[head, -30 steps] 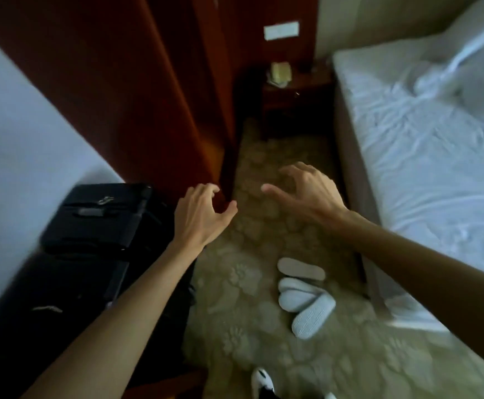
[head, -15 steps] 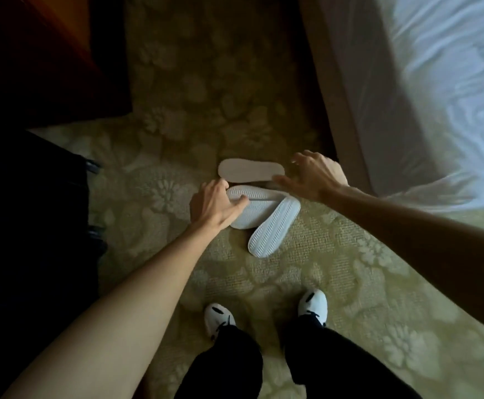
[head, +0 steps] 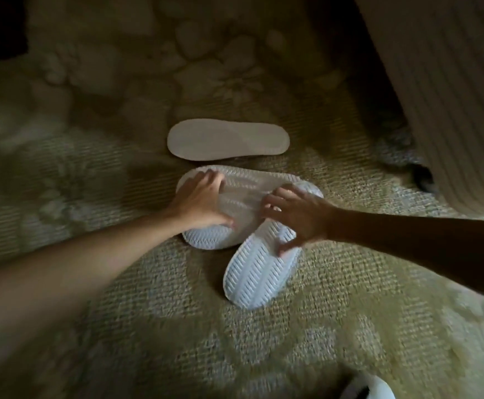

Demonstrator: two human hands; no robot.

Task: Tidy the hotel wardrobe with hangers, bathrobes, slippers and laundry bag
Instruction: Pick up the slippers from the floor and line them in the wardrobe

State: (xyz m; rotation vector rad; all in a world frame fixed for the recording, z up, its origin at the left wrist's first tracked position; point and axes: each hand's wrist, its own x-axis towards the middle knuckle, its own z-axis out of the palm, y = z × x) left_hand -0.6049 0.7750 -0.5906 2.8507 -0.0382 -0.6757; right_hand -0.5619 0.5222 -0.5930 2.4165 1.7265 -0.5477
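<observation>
- Slippers are seen from above on a patterned carpet, close to the ribbed side of a bed base at upper right.
- Three white slippers can be counted. A smooth-soled slipper lies alone, sole up, just beyond the other two and apart from them.
- A long ridged slipper lies crosswise, sole up. An angled ridged slipper overlaps its right end and points toward the viewer.
- Two bare hands are counted, both reaching down from the near edge of the view.
- The left hand is laid on the left part of the long ridged slipper, fingers spread apart and fairly straight, thumb at the near edge; no closed grip is seen.
- The right hand is placed where the two ridged slippers cross, fingers splayed and bent, thumb pressed on the angled one. Whether an edge is pinched cannot be told.
- The step in hand is judged to be gathering the slippers, so the task looks to be at an early stage.
- It would be done well if the overlapping slipper were lifted first, so the lower one is not dragged, and if soles were matched so that pairs are formed.
- One white object, partly cut off at the bottom edge, cannot be identified.
</observation>
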